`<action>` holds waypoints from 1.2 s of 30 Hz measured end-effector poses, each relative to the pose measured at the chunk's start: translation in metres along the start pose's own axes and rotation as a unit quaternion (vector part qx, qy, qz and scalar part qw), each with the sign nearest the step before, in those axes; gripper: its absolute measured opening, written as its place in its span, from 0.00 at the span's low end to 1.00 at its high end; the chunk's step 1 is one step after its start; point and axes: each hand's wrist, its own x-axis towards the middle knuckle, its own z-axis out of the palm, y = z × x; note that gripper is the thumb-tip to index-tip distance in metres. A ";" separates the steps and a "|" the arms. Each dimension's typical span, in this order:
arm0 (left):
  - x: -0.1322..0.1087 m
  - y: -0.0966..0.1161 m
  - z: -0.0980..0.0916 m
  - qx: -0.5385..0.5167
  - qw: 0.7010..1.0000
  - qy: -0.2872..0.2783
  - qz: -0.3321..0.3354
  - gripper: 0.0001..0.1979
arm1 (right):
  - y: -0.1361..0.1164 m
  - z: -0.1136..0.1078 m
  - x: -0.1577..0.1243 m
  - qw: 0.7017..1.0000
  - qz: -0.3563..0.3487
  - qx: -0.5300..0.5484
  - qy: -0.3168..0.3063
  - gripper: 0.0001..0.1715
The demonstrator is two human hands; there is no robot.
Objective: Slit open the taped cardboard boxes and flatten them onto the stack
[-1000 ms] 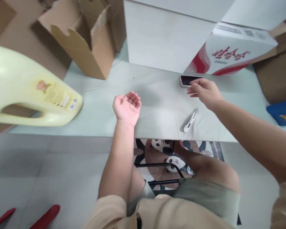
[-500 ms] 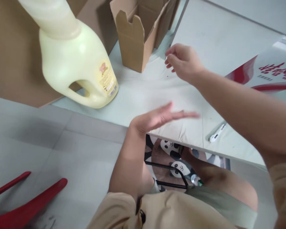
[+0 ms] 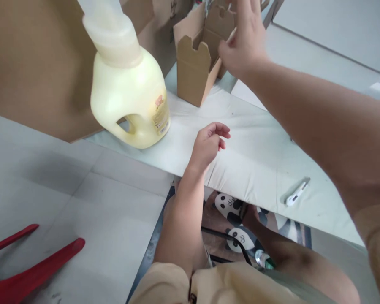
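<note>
My right hand (image 3: 245, 40) reaches over the near right side of an open cardboard box (image 3: 193, 74). Its thumb is apart from the raised fingers, whose tips run up to the top edge of the picture. Whether it touches the cardboard I cannot tell. Above the cloth-covered table my left hand (image 3: 209, 142) hovers with loosely bent fingers and nothing in them. To its left stands a large pale yellow jug (image 3: 129, 90) with a moulded handle, a label and a whitish top.
A white utility knife (image 3: 297, 192) lies near the front edge of the table (image 3: 250, 152). Behind the jug is a big brown carton (image 3: 38, 63). Red legs (image 3: 47, 264) show over the tiled floor at lower left. A panda-patterned mat (image 3: 228, 207) lies below.
My right hand has moved up and forward to the cardboard box. The left hand has risen, its stretched fingers now bent. The red-and-white package at the right no longer shows.
</note>
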 end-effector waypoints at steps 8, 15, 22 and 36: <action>0.002 0.005 0.001 -0.001 0.999 0.033 0.011 0.09 | -0.023 0.021 0.025 0.974 0.044 -0.168 -0.142 0.28; 0.001 0.000 0.002 -0.022 0.943 0.265 0.199 0.10 | 0.024 -0.003 -0.050 0.971 0.064 -0.198 -0.116 0.17; 0.007 -0.014 0.005 0.014 0.933 0.274 0.233 0.05 | 0.086 -0.085 -0.235 0.995 -0.006 -0.068 0.071 0.10; 0.014 -0.052 0.073 0.196 0.948 0.009 0.250 0.21 | 0.120 -0.027 -0.352 0.905 0.203 0.217 0.304 0.48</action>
